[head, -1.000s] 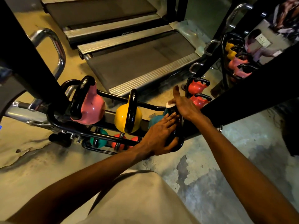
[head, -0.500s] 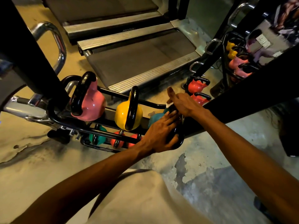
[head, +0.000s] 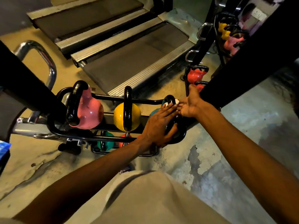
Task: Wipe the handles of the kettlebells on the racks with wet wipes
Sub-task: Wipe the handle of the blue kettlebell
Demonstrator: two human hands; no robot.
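Fingers (head: 166,110) of the left hand (head: 157,125) lie straight and close together on the black handle (head: 169,99) of the teal kettlebell (head: 155,111), in the centre of the frame. At the left of the frame, the pink kettlebell (head: 90,113) sits on the top rack (head: 53,128), and the yellow kettlebell (head: 119,118) stands just beside it to the right. Lower, a green kettlebell (head: 108,143) rests on the bottom shelf. Right of centre, the right hand (head: 190,105) presses a white wet wipe (head: 176,101) against the top of the same handle; its fingertips are hidden, so I cannot tell how they are bent. In the upper right, red kettlebells (head: 195,75) stand near a black post.
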